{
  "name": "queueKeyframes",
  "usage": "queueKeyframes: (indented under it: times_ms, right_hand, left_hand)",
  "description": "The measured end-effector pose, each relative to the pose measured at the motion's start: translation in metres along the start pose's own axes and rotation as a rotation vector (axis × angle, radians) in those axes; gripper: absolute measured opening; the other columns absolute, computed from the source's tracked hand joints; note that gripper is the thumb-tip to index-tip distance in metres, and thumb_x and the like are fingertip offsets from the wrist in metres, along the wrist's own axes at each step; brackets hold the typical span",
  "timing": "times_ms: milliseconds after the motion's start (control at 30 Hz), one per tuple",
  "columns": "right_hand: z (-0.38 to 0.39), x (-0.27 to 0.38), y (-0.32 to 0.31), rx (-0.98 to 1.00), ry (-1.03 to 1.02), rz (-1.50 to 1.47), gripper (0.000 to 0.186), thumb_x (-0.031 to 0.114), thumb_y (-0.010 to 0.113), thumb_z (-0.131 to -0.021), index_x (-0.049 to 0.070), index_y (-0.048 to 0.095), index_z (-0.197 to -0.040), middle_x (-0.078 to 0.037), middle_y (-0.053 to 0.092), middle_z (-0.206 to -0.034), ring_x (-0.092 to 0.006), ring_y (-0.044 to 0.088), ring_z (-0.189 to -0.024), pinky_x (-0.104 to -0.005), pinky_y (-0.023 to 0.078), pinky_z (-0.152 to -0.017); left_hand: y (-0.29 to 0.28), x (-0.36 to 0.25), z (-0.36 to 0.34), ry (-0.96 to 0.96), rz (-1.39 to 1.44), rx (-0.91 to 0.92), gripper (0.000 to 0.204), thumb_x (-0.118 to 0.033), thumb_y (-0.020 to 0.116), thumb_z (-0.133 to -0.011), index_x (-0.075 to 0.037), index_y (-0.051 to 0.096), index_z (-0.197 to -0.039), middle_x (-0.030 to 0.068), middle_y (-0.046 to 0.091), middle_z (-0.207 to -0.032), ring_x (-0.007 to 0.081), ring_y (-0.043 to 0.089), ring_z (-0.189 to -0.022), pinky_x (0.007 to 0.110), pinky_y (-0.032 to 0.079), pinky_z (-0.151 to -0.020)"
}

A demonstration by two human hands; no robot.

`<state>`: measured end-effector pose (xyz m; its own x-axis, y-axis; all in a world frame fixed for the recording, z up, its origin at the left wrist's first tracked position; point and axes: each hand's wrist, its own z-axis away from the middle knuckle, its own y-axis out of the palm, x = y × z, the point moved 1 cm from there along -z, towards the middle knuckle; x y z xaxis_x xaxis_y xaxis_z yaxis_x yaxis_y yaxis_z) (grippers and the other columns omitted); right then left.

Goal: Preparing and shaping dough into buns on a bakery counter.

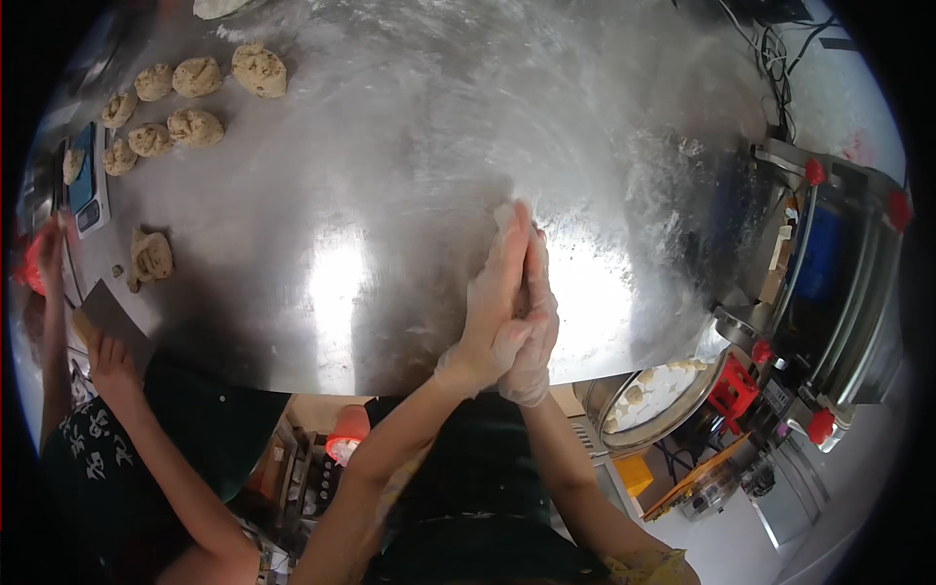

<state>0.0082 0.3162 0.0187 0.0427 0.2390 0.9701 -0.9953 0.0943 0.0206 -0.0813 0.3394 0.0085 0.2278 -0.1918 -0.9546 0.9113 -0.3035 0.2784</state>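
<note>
My left hand (492,302) and my right hand (534,322), both in translucent gloves, are pressed palm to palm over the front part of the floured steel table (409,146), fingers straight and together. Whatever lies between the palms, if anything, is hidden. Several speckled dough pieces (197,76) sit in rows at the back left. Another dough piece (150,255) lies nearer the left front.
A co-worker's hand (112,361) holds a scraper (112,314) by a scale (88,180) at left. Right are a machine with red knobs (814,173), cables (775,68) and a round pan (609,429) of pale pieces below the table edge.
</note>
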Motion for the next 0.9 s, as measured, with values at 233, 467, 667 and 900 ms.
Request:
queueKeyframes:
  times_ms: [233, 467, 667, 900]
  right_hand:
    - [-0.003, 0.018, 0.006, 0.026, -0.1, 0.142, 0.092, 0.068, 0.018, -0.098, -0.008, 0.027, -0.151, -0.023, 0.027, -0.158, -0.0381, 0.016, -0.15, -0.0465, 0.014, -0.121]
    - [0.006, 0.008, -0.002, 0.094, -0.109, 0.424, 0.088, 0.064, 0.019, -0.099, -0.007, 0.027, -0.151, -0.023, 0.026, -0.159, -0.0425, 0.013, -0.15, -0.0485, 0.013, -0.121]
    - [-0.003, 0.007, -0.004, 0.126, -0.152, 0.43, 0.087, 0.063, 0.021, -0.099, -0.006, 0.026, -0.152, -0.023, 0.025, -0.159, -0.0432, 0.012, -0.15, -0.0479, 0.013, -0.121]
    - [0.011, -0.009, -0.001, 0.123, -0.128, 0.369, 0.083, 0.06, 0.02, -0.101, -0.006, 0.029, -0.151, -0.023, 0.03, -0.158, -0.0438, 0.012, -0.15, -0.0476, 0.014, -0.121]
  left_hand:
    - [-0.018, 0.023, 0.01, 0.243, -0.257, -0.127, 0.096, -0.062, 0.035, -0.097, 0.011, 0.007, -0.152, 0.0311, 0.008, -0.161, 0.0435, 0.008, -0.15, 0.047, 0.015, -0.12]
    - [0.005, 0.01, 0.036, 0.059, -0.09, -0.165, 0.1, -0.069, 0.032, -0.095, 0.011, 0.014, -0.152, 0.0308, 0.012, -0.16, 0.044, 0.017, -0.148, 0.043, 0.019, -0.119]
    - [-0.002, 0.009, 0.001, 0.125, -0.142, -0.086, 0.105, -0.074, 0.028, -0.093, 0.01, 0.006, -0.153, 0.0289, 0.007, -0.161, 0.0433, 0.009, -0.15, 0.045, 0.015, -0.12]
    - [-0.018, 0.038, 0.012, 0.273, -0.359, -0.196, 0.078, -0.034, 0.039, -0.094, 0.011, 0.012, -0.152, 0.0307, 0.013, -0.16, 0.0447, 0.022, -0.147, 0.044, 0.023, -0.118]
